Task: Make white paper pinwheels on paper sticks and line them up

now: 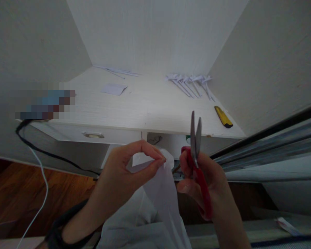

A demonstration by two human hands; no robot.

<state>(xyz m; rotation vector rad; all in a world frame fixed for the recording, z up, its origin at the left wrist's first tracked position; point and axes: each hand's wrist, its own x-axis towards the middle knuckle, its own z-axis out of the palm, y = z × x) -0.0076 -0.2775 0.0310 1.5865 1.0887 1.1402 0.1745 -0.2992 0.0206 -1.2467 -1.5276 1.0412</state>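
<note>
My left hand (134,169) pinches the top of a white sheet of paper (162,193) between thumb and fingertips; the sheet hangs down over my lap. To the right, my right hand (207,176) grips a pair of scissors (197,152) with red handles. Their blades point up and stand slightly apart, clear of the paper. Several folded white paper pieces (189,84) with thin stems lie in a row at the back right of the white desk (150,107). Thin rolled paper sticks (119,71) lie at the back left, behind a small flat piece of paper (114,89).
A yellow utility knife (223,117) lies near the desk's right edge. A blurred-out object (47,105) sits at the left, beside a black cable (54,157). Below the desktop are a drawer (93,135) and an open compartment (171,140). Walls close in the back and both sides.
</note>
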